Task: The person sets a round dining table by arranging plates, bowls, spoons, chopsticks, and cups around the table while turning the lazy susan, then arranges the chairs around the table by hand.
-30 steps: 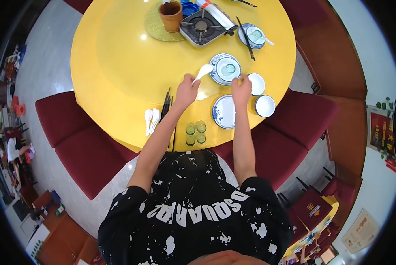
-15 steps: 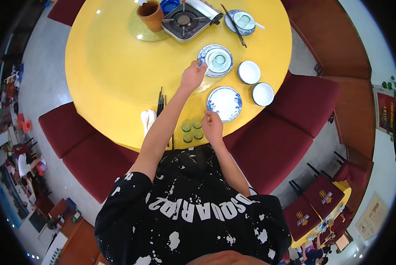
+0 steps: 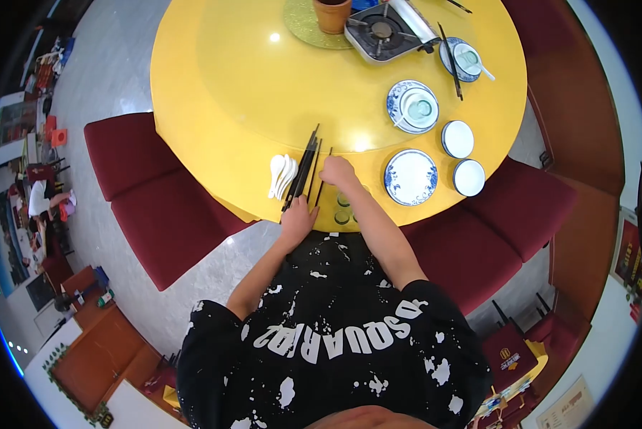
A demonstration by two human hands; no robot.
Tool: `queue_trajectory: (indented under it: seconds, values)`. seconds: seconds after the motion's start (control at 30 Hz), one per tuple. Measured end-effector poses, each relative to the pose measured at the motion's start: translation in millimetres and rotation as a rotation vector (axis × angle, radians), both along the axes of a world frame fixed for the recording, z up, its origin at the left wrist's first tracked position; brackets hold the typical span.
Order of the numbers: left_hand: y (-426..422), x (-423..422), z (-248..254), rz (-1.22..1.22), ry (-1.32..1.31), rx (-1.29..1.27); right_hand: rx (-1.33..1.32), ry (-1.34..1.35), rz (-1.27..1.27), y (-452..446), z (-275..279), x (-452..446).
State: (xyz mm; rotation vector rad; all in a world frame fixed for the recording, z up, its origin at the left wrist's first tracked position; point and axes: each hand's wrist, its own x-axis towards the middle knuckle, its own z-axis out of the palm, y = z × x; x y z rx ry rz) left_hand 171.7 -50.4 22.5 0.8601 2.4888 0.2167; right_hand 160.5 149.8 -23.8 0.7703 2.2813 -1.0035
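Note:
Several dark chopsticks (image 3: 305, 166) lie at the table's near edge, pointing away from me. My left hand (image 3: 299, 216) is at their near ends, its fingers bent against them. My right hand (image 3: 337, 172) has its fingers curled beside the rightmost chopstick; what it grips is too small to make out. White spoons (image 3: 283, 176) lie left of the chopsticks. Small green glasses (image 3: 343, 216) stand partly hidden under my right forearm. A place setting (image 3: 412, 107) of plate, bowl and glass has a white spoon at its left side. A patterned plate (image 3: 411, 177) lies nearer me.
Two white bowls, one (image 3: 457, 139) behind the other (image 3: 469, 177), stand at the right. Farther back are a portable stove (image 3: 381, 30), a clay pot (image 3: 332, 14) and another place setting (image 3: 461, 60). Dark red chairs (image 3: 169, 230) flank the yellow table (image 3: 228, 107).
The spoon from my left hand now rests at the bowl of the middle setting. Both hands have moved to the chopsticks, my right hand coming from near the bowls and plate.

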Motion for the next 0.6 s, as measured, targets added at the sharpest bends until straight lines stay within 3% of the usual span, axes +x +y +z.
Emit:
queue_trajectory:
  seconds: [0.17,0.37,0.43,0.53,0.6]
  values:
    - [-12,8,-40,-0.036,0.072,-0.009,-0.053,-0.069,0.079,-20,7,-5]
    - [-7,9,-31,-0.039,-0.001,-0.073,-0.079,0.046,0.195,-31,-1,5]
    - [-4,6,-29,-0.012,-0.061,-0.106,-0.089,0.046,0.227,-23,42,6]
    - [2,8,-24,-0.007,-0.069,-0.141,-0.220,0.355,-0.110,-19,84,33]
    - [5,7,-28,-0.077,-0.032,-0.147,-0.279,0.333,-0.249,-10,102,56]
